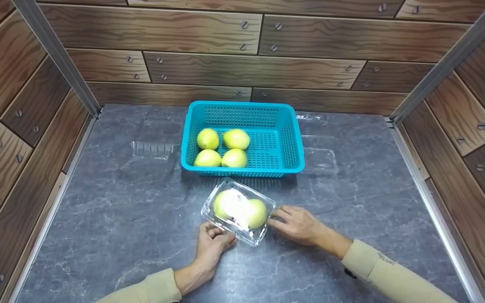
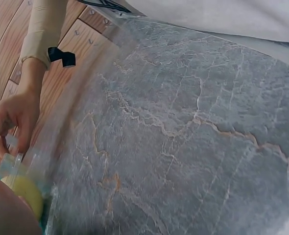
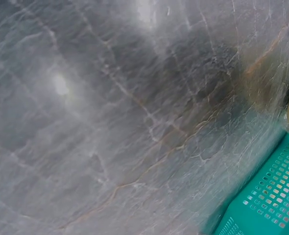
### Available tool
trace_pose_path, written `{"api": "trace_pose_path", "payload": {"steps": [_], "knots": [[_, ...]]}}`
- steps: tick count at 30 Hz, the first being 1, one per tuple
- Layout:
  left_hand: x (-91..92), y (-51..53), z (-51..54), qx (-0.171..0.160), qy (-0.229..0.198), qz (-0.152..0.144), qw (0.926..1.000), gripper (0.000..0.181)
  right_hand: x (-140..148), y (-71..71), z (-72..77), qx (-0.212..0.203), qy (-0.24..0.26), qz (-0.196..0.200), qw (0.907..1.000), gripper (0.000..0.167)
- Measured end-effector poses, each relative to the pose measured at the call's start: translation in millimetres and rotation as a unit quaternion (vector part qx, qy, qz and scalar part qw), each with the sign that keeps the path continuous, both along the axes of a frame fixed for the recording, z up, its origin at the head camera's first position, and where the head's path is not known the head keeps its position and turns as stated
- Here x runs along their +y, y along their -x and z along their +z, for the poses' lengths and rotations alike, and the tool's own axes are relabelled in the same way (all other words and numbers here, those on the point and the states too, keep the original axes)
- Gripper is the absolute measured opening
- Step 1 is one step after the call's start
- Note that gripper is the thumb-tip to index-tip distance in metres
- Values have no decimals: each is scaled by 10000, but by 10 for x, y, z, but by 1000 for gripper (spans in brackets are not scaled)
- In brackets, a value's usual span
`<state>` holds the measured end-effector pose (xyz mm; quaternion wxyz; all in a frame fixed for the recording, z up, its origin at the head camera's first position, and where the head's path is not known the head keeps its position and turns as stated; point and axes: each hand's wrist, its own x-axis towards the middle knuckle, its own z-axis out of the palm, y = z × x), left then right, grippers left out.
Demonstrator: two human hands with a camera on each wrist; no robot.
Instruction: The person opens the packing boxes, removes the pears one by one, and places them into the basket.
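Note:
A clear plastic clamshell box [image 1: 263, 233] with two yellow-green, lemon-like fruits [image 1: 257, 213] inside is tilted in front of the basket, glare hiding part of its lid. My left hand [image 1: 213, 248] grips its near left edge between thumb and curled fingers. At the right end, my right hand [image 1: 297, 223] holds the box's side with bent fingers; the fingertips are partly hidden. The left wrist view catches the right hand [image 2: 14, 122] by the box and a fruit [image 2: 29, 196]. Several similar fruits [image 1: 236, 139] lie in the left half of the teal basket [image 1: 242, 169].
A clear ridged plastic piece [image 1: 152, 149] lies left of the basket, and clear plastic packaging [image 1: 320, 160] lies to its right. Wood-patterned panels [image 1: 204, 33] enclose the grey marbled tabletop [image 1: 120, 227]. The basket's perforated side [image 3: 272, 196] appears in the right wrist view.

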<state>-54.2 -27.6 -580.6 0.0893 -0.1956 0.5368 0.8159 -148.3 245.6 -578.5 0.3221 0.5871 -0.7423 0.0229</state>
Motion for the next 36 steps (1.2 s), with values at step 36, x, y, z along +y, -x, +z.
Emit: {"api": "trace_pose_path", "payload": {"steps": [36], "knots": [[34,61,-18,32,-202,-339,9992,55,-48,62,55,375,-191,753,9963,21]]}}
